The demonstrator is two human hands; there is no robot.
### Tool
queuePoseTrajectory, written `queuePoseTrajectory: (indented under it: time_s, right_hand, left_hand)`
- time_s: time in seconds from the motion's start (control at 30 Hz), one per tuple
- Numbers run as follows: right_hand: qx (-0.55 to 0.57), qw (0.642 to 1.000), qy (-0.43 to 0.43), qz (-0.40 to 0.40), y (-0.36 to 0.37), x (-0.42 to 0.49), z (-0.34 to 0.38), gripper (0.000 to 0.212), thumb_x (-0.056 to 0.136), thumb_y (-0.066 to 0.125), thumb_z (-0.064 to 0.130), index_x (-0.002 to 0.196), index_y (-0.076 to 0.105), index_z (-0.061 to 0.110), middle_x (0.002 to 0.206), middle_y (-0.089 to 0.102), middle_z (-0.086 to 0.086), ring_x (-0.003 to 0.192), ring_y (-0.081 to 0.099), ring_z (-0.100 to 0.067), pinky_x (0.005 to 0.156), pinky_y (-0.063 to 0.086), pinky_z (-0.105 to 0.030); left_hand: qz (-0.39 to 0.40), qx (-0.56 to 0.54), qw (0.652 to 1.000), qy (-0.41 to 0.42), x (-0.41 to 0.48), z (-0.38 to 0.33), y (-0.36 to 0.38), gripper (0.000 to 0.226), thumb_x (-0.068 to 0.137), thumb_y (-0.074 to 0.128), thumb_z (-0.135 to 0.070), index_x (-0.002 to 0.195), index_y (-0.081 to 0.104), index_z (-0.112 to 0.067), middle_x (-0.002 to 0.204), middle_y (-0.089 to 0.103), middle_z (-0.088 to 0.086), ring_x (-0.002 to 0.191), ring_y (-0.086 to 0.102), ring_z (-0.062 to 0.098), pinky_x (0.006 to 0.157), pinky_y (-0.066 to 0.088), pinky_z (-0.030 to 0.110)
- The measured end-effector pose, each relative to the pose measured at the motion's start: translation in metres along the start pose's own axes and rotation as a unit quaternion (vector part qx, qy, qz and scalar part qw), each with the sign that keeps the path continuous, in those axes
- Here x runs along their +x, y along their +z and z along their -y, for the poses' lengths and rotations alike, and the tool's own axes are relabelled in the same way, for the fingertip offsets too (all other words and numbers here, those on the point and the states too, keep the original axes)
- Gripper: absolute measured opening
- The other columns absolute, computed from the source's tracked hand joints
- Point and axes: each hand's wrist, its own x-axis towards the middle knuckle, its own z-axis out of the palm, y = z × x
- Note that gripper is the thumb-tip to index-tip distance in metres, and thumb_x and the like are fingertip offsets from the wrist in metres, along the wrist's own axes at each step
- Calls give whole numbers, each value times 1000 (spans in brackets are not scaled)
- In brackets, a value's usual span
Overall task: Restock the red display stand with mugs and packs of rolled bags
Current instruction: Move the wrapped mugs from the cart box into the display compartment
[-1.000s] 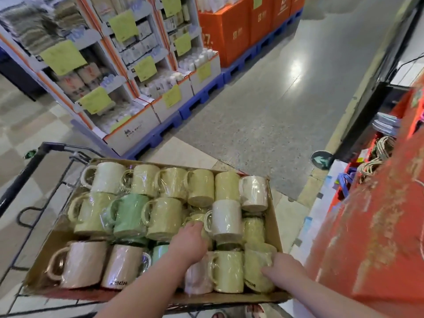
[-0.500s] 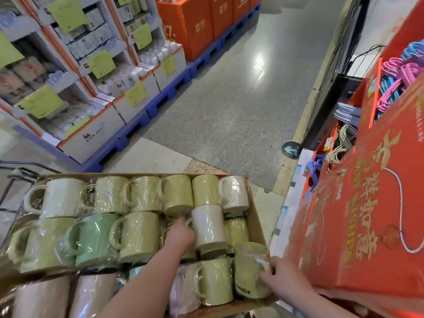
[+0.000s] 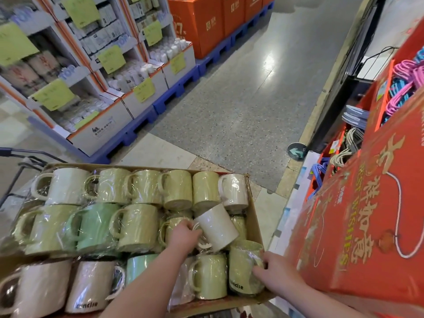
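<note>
A cardboard tray (image 3: 253, 204) on a cart holds several plastic-wrapped mugs in yellow-green, mint, white and pinkish tones. My left hand (image 3: 184, 235) grips the handle of a white mug (image 3: 216, 227), which is tilted and lifted above its neighbours. My right hand (image 3: 276, 271) is closed around a yellow-green mug (image 3: 243, 260) at the tray's near right corner, raised slightly. The red display stand (image 3: 358, 226) rises at the right, close to the tray. No packs of rolled bags are visible.
The stand's compartments hold coloured hangers (image 3: 406, 86). The cart's black frame (image 3: 16, 177) shows at the left. White shelving units (image 3: 91, 106) on blue pallets and orange boxes (image 3: 206, 21) line the far side of a grey aisle floor (image 3: 241, 99).
The view has swung right, toward the red stand. My left hand has pulled the white mug up and tilted it. My right hand has lifted the yellow-green mug at the corner.
</note>
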Motion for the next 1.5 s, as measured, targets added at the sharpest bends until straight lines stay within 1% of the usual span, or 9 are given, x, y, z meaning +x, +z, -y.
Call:
queuePoseTrajectory:
  time_s: [0.17,0.37,0.57,0.8,0.93,1.07,1.2,1.33,1.5]
  right_hand:
    - [11,1000,-21,2,-3,-2,0,17,84,54,33,70,45,31,75,52,15,79,54,-12,53,34,-16]
    - [12,998,-56,-7,-7,-5,3,13,85,52,30,73,48,28,75,54,12,73,53,-10,54,35,-19]
    - [3,996,-83,-26,-1,-14,9,20,86,51,32,69,42,27,73,51,9,73,52,-14,54,34,-23]
    - [0,990,-125,-59,13,-43,16,25,87,51,33,72,36,21,69,47,3,66,46,-17,55,31,-29]
    - [7,985,-150,-82,24,-70,18,21,88,51,33,77,41,18,73,52,0,66,50,-19,58,36,-31]
    - [8,979,-172,-113,35,-102,16,18,89,52,31,89,52,13,76,54,-1,70,52,-20,62,38,-31]
    - [8,974,-190,-123,45,-139,7,15,89,53,30,82,49,18,80,56,1,75,55,-20,63,39,-31]
    - [24,972,-192,-134,53,-174,-22,24,88,53,27,71,38,20,70,50,2,62,44,-15,57,31,-30]
    - [38,971,-170,-166,49,-213,-65,25,89,54,29,71,38,22,67,48,3,59,42,-13,57,31,-29]
  left_hand:
    - [-1,-90,996,-10,-22,7,-1,13,84,62,-9,85,49,-11,75,52,8,63,46,20,58,43,31]
    - [-80,-135,988,-9,-47,17,-14,10,82,60,-3,88,55,-9,74,56,8,57,49,21,52,41,28]
    - [-128,-105,986,15,-77,31,-33,29,87,63,-12,115,56,-10,91,62,7,77,61,25,66,52,34]
    - [-149,-65,986,46,-125,50,-48,22,85,65,-16,105,55,-14,93,63,6,82,61,25,74,52,34]
    - [-174,-74,979,74,-162,71,-53,17,87,66,-16,96,52,-18,87,59,0,74,55,16,63,42,27]
    - [-179,-126,971,91,-203,100,-51,13,88,64,-14,97,55,-13,85,60,2,71,57,14,59,50,29]
    - [-193,-144,966,99,-237,121,-47,14,87,64,-15,98,56,-16,91,64,4,75,61,19,65,52,31]
    - [-168,-153,966,122,-266,124,-31,23,88,60,-9,110,54,-14,92,60,0,69,58,13,52,40,21]
    - [-121,-139,970,159,-294,120,1,22,89,58,-8,109,52,-16,105,61,3,73,58,10,48,41,17]
